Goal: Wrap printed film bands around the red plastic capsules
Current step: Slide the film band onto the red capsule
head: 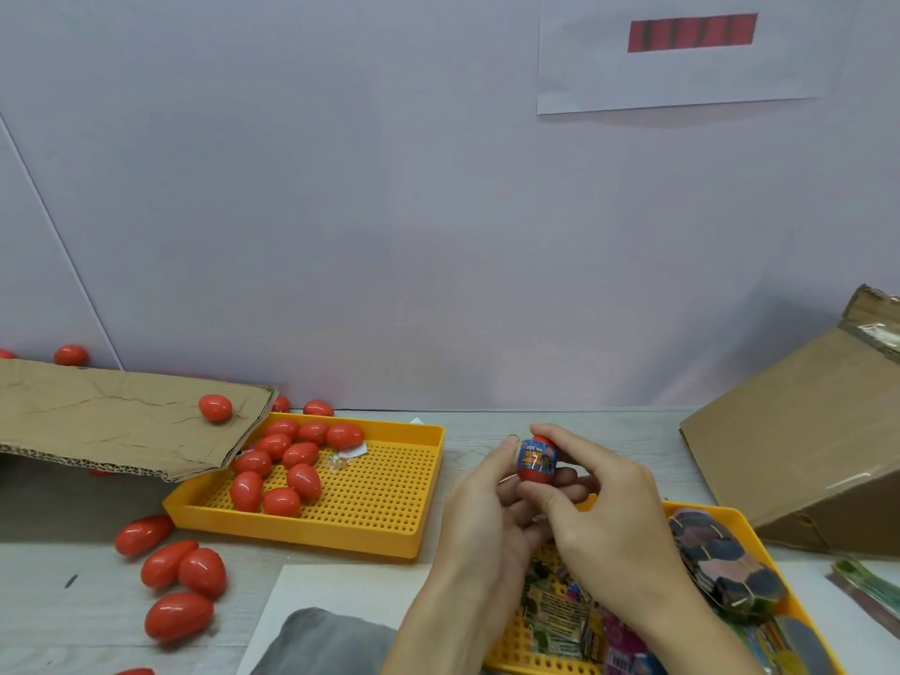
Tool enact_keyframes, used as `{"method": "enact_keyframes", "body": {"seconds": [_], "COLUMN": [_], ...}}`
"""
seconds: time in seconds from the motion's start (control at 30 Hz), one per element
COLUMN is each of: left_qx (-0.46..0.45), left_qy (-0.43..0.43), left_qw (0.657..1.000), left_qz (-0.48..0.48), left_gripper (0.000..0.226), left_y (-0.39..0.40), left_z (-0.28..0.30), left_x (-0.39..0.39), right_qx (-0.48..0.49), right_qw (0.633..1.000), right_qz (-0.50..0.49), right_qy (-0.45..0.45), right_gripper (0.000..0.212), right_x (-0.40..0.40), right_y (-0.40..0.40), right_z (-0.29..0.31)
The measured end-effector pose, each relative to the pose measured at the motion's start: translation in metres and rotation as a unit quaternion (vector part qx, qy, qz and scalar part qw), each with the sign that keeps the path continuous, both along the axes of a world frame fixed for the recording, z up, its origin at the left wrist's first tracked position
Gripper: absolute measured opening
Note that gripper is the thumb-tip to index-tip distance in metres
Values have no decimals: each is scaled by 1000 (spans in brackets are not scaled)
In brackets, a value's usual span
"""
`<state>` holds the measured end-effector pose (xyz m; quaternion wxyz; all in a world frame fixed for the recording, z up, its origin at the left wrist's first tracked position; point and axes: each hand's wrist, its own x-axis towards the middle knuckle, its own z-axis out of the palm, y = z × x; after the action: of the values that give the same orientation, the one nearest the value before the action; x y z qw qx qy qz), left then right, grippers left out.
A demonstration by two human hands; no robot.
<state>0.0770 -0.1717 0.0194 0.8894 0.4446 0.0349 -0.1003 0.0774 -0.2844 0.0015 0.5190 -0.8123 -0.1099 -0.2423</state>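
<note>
A red egg-shaped capsule [536, 460] stands upright between both hands, with a blue printed film band around its middle. My left hand [482, 509] holds it from the left, thumb against the band. My right hand [604, 509] grips it from the right, fingers curled over its top and side. Several bare red capsules [285, 467] lie in a yellow perforated tray [384, 499] to the left. More loose capsules [180, 572] lie on the table at the lower left. Flat printed film bands [565, 611] lie in a second yellow tray [540, 662] under my hands.
A torn cardboard flap [121, 416] overhangs the left tray, one capsule [215, 407] resting on it. A tilted cardboard box [798, 460] stands at the right. Dark hexagon-printed packets [725, 562] are stacked in the right tray. A white wall with a posted sheet [682, 51] closes the back.
</note>
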Motion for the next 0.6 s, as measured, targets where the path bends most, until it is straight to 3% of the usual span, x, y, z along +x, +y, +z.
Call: {"method": "enact_keyframes", "body": {"seconds": [0.6], "left_qx": [67], "left_qy": [-36], "left_qw": [997], "left_qz": [13], "left_gripper": [33], "left_y": [-5], "left_z": [-5], "left_x": [0], "right_qx": [-10], "right_qw": [999], "right_qz": [-39], "right_qy": [26], "right_gripper": [44], "right_x": [3], "right_y": [-5], "right_z": [-4]}}
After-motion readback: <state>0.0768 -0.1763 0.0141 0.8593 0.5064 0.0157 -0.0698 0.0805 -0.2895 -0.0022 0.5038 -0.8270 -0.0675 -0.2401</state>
